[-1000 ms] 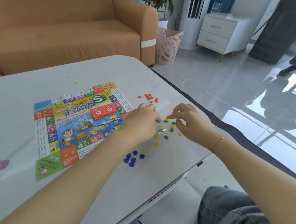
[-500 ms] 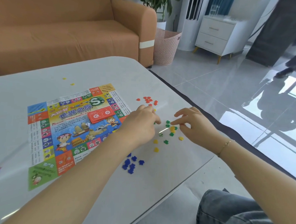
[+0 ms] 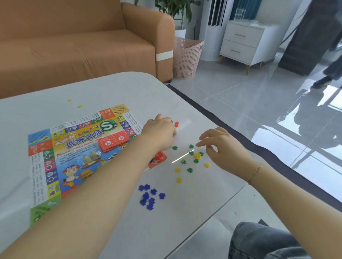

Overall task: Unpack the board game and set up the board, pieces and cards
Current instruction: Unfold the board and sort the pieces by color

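The board lies left of centre, long axis running lower left to upper right. The left hand (fingers curled, contents hidden) has moved up to the red pieces; the right hand hovers, fingers loosely parted, over green pieces.

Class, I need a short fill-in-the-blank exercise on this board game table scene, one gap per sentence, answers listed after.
1. The small plastic pieces clustered nearest the person are ____.
2. The red card stack lies on the colourful paper game ____.
3. Two stray yellow pieces lie beyond the board, towards the orange ____.
4. The right wrist wears a thin gold ____.

Answers: blue; board; sofa; bracelet
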Demonstrator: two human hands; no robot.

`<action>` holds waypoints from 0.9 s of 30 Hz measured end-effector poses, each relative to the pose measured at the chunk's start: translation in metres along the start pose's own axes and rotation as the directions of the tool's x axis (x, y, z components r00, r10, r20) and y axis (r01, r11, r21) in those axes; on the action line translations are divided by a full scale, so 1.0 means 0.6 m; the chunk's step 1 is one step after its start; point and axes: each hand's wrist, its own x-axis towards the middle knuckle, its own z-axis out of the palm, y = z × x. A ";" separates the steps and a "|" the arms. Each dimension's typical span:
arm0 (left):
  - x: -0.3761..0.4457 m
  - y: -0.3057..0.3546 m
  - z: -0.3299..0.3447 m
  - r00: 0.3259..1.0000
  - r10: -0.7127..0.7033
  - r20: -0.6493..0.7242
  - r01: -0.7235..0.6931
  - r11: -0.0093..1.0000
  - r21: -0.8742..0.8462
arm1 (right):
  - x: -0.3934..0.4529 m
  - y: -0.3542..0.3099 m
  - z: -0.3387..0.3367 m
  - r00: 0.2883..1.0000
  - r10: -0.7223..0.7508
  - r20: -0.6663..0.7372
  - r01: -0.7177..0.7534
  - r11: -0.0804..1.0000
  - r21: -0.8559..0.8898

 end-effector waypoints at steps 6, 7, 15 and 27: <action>-0.008 0.013 -0.007 0.998 0.049 -0.029 -0.050 0.998 -0.024 | -0.002 0.003 -0.007 0.998 0.045 -0.045 -0.047 0.998 -0.034; -0.008 0.018 -0.007 0.998 0.060 -0.021 -0.061 0.998 -0.031 | -0.003 0.005 -0.010 0.996 0.063 -0.062 -0.066 0.997 -0.044; 0.014 0.073 0.015 0.989 0.121 0.089 -0.091 0.954 -0.285 | -0.015 0.050 -0.038 0.924 0.326 -0.198 -0.325 0.945 0.041; -0.110 0.050 0.036 0.978 0.048 -0.201 -0.123 0.916 -0.382 | -0.044 0.017 -0.019 0.993 -0.020 0.118 0.020 1.000 0.003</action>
